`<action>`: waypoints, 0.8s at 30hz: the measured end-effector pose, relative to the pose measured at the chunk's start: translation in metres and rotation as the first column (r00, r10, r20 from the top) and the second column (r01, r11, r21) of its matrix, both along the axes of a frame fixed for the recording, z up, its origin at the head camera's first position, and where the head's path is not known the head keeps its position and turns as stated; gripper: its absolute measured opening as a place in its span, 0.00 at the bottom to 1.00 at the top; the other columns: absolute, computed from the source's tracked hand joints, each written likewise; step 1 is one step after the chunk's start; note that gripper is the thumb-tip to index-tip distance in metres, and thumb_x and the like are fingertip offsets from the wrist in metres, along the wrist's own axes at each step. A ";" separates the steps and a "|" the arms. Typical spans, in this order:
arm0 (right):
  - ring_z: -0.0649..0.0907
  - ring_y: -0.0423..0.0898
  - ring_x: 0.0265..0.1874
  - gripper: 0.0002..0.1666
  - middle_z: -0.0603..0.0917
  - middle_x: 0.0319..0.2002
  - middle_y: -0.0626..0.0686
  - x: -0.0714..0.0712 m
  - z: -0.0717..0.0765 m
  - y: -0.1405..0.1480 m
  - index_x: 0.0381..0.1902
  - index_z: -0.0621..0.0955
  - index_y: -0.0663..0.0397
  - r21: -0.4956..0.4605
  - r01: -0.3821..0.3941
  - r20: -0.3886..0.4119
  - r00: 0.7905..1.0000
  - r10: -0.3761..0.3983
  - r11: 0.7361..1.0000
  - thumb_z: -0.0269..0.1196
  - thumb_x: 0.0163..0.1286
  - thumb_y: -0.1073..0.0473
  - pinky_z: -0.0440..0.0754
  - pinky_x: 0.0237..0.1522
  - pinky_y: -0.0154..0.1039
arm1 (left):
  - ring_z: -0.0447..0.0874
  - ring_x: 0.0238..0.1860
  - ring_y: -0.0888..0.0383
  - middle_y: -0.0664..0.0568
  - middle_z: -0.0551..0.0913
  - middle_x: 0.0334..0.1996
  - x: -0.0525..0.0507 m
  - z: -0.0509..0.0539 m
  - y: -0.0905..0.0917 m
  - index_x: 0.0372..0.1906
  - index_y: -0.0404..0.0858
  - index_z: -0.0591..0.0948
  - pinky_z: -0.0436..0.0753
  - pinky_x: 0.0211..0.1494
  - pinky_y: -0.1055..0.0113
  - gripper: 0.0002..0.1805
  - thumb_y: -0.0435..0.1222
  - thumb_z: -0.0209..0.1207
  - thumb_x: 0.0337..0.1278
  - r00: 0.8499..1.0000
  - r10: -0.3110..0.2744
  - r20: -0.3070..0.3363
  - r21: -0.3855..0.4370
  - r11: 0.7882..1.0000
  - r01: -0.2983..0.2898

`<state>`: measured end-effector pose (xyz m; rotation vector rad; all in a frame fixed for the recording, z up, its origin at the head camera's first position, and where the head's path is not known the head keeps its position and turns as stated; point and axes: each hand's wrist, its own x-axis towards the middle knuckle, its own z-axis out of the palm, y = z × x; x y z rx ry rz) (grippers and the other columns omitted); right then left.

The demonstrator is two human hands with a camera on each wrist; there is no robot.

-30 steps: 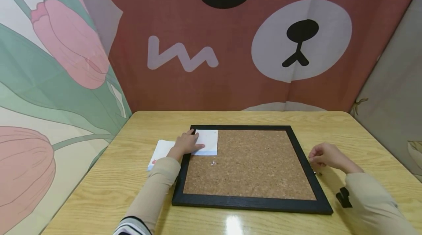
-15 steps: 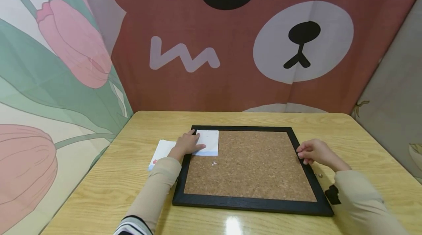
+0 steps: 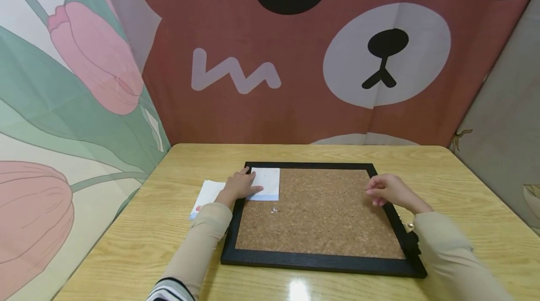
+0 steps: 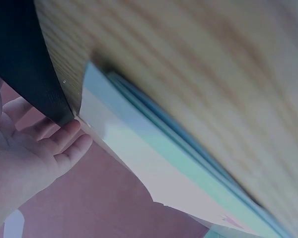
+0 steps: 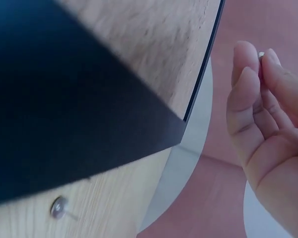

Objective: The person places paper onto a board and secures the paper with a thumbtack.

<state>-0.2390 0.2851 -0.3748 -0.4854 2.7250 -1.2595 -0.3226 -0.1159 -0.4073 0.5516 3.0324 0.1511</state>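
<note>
In the head view a black-framed corkboard (image 3: 325, 216) lies on the table. My left hand (image 3: 240, 185) rests at its upper-left corner, fingers straight over the frame and thumb on a white note sheet (image 3: 270, 182). Above the board's right side hovers my right hand (image 3: 390, 189). Thumb and forefinger there pinch a tiny pale thumbtack (image 5: 261, 55), mostly hidden by the fingertips in the right wrist view. A metal thumbtack (image 5: 58, 207) lies on the wood beside the frame. On the cork below the sheet sits a small shiny, clear thing (image 3: 274, 210), too small to make out.
Left of the board lies a pad of note sheets (image 3: 206, 196), partly behind the left forearm; its layered edge (image 4: 188, 148) shows in the left wrist view. A black object (image 3: 412, 244) is by the right sleeve. A printed cloth (image 3: 236, 118) hangs behind the table.
My right hand has moved left, from the table beside the board, across the frame, to above the cork's right side. The left hand stays on the note sheet.
</note>
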 end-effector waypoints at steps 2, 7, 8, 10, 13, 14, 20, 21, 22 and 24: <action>0.79 0.46 0.17 0.06 0.78 0.19 0.55 -0.001 0.001 -0.004 0.31 0.76 0.73 -0.003 -0.011 -0.009 1.000 0.010 1.000 0.57 0.61 0.70 0.78 0.19 0.38 | 0.64 0.57 0.38 0.38 0.59 0.63 0.000 0.000 0.000 0.61 0.36 0.67 0.69 0.50 0.44 0.36 0.56 0.51 0.55 1.000 0.001 0.001 -0.001 1.000 -0.001; 0.78 0.46 0.18 0.05 0.78 0.18 0.53 -0.005 0.004 -0.013 0.29 0.76 0.74 0.003 -0.012 -0.033 0.999 0.012 1.000 0.58 0.60 0.71 0.77 0.19 0.39 | 0.64 0.57 0.38 0.38 0.59 0.63 0.001 0.001 0.000 0.62 0.35 0.67 0.69 0.50 0.45 0.36 0.56 0.51 0.55 1.000 0.000 0.004 0.001 1.000 0.000; 0.78 0.46 0.18 0.05 0.78 0.18 0.54 -0.006 0.004 -0.015 0.29 0.77 0.73 0.004 -0.007 -0.035 0.999 0.007 1.000 0.58 0.59 0.71 0.77 0.19 0.39 | 0.64 0.57 0.38 0.38 0.59 0.63 0.001 0.001 0.000 0.62 0.36 0.67 0.69 0.50 0.45 0.36 0.56 0.51 0.55 1.000 0.001 0.005 0.002 1.000 -0.001; 0.78 0.45 0.18 0.05 0.79 0.19 0.55 -0.008 0.005 -0.020 0.29 0.77 0.72 0.008 0.002 -0.038 0.999 -0.001 1.000 0.59 0.59 0.71 0.78 0.20 0.40 | 0.64 0.57 0.38 0.38 0.59 0.64 0.001 0.001 0.001 0.62 0.36 0.67 0.69 0.50 0.45 0.36 0.56 0.51 0.55 1.000 0.004 0.007 -0.001 1.000 -0.004; 0.78 0.45 0.18 0.04 0.80 0.20 0.57 -0.012 0.004 -0.026 0.28 0.78 0.71 0.010 -0.009 -0.064 0.998 0.010 1.000 0.60 0.58 0.72 0.78 0.21 0.39 | 0.64 0.57 0.38 0.38 0.59 0.63 0.001 0.001 0.001 0.61 0.36 0.67 0.69 0.50 0.45 0.35 0.56 0.51 0.55 1.000 0.004 0.005 -0.003 1.000 -0.004; 0.78 0.45 0.18 0.03 0.80 0.20 0.57 -0.013 0.004 -0.028 0.28 0.78 0.71 0.009 -0.009 -0.073 0.997 0.010 1.000 0.61 0.57 0.72 0.78 0.20 0.38 | 0.64 0.57 0.38 0.38 0.59 0.63 0.001 0.001 0.001 0.62 0.36 0.67 0.69 0.50 0.45 0.35 0.56 0.51 0.55 1.000 0.005 0.008 -0.005 1.000 -0.005; 0.75 0.45 0.16 0.04 0.78 0.17 0.54 -0.015 0.003 -0.040 0.27 0.79 0.67 -0.002 0.023 -0.080 0.997 -0.023 1.000 0.61 0.58 0.69 0.75 0.19 0.39 | 0.63 0.58 0.39 0.39 0.58 0.64 0.000 0.000 0.001 0.62 0.36 0.67 0.68 0.51 0.45 0.36 0.56 0.51 0.55 1.000 0.010 0.018 -0.006 1.000 -0.010; 0.75 0.45 0.16 0.04 0.77 0.17 0.54 -0.015 0.003 -0.042 0.27 0.79 0.67 -0.004 0.035 -0.073 0.997 -0.036 0.999 0.61 0.58 0.68 0.75 0.19 0.39 | 0.63 0.58 0.39 0.39 0.58 0.64 0.000 0.000 0.001 0.62 0.36 0.67 0.68 0.51 0.45 0.36 0.56 0.51 0.55 1.000 0.010 0.017 -0.001 1.000 -0.010; 0.74 0.45 0.16 0.05 0.77 0.17 0.54 -0.015 0.004 -0.044 0.27 0.79 0.66 -0.005 0.049 -0.072 0.996 -0.050 0.999 0.61 0.59 0.67 0.75 0.19 0.40 | 0.63 0.58 0.38 0.38 0.59 0.64 -0.001 0.000 0.001 0.62 0.36 0.67 0.68 0.51 0.45 0.36 0.56 0.51 0.55 1.000 0.010 0.016 0.002 1.000 -0.010; 0.74 0.45 0.17 0.05 0.77 0.17 0.54 -0.015 0.005 -0.049 0.26 0.79 0.66 -0.012 0.076 -0.067 0.995 -0.077 0.997 0.60 0.60 0.67 0.75 0.19 0.41 | 0.63 0.58 0.38 0.38 0.59 0.64 -0.001 0.000 0.001 0.62 0.35 0.67 0.68 0.51 0.44 0.36 0.56 0.51 0.55 1.000 0.009 0.015 0.008 1.000 -0.009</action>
